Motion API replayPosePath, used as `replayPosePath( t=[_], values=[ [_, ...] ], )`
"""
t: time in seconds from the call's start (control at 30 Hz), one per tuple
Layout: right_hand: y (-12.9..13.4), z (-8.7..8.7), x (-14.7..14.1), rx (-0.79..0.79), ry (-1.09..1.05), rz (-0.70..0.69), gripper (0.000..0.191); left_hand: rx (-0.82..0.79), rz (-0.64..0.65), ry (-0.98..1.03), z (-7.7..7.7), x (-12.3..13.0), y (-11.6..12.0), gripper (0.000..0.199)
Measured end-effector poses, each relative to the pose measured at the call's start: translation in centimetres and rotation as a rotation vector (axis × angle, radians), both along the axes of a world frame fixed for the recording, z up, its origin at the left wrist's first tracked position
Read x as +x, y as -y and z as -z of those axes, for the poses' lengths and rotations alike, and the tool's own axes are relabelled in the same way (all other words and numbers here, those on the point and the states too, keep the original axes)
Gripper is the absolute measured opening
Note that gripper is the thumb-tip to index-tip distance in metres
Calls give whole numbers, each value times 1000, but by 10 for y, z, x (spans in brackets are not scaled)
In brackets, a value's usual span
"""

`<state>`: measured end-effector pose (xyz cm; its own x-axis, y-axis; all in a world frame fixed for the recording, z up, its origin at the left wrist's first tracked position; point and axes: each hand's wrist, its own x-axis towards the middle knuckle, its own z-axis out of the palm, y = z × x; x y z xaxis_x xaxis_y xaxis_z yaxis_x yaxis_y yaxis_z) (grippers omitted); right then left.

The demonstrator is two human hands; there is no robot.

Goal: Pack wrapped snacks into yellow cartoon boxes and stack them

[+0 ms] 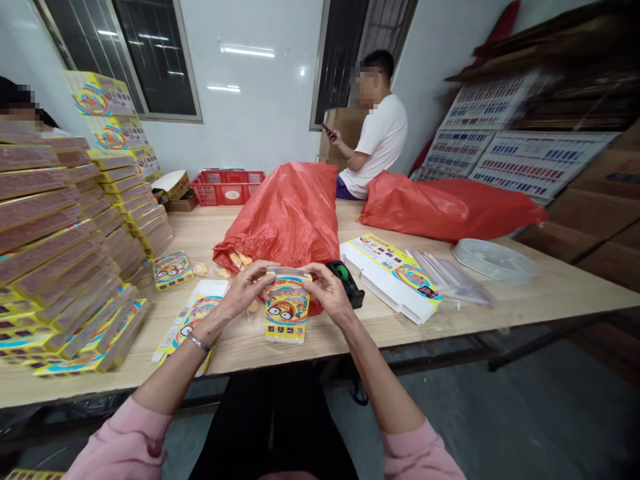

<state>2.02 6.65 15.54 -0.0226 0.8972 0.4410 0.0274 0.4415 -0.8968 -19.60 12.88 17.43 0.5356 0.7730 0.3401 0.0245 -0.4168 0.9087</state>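
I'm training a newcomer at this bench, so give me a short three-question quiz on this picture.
1. True or false: the metal bracelet is on the wrist of the left hand.
2. Which is nearer the right hand: the tape dispenser or the red plastic crate?
3. What are both hands holding by its top edge?

Key: 1. True. 2. The tape dispenser. 3. The yellow printed packet.
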Motion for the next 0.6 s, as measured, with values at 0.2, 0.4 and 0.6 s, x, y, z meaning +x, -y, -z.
replayPosePath(
  t=[0.2,0.4,0.6],
  values=[
    [1,-4,-2,-29,35,87,35,-69,-60,-60,-17,2,11,47],
    [2,-14,-5,-25,63,227,32,-109,-71,-157,-32,6,14,51],
    [3,-5,-7,-107,-34,128,35,-74,-57,-196,-26,3,10,51]
  ],
)
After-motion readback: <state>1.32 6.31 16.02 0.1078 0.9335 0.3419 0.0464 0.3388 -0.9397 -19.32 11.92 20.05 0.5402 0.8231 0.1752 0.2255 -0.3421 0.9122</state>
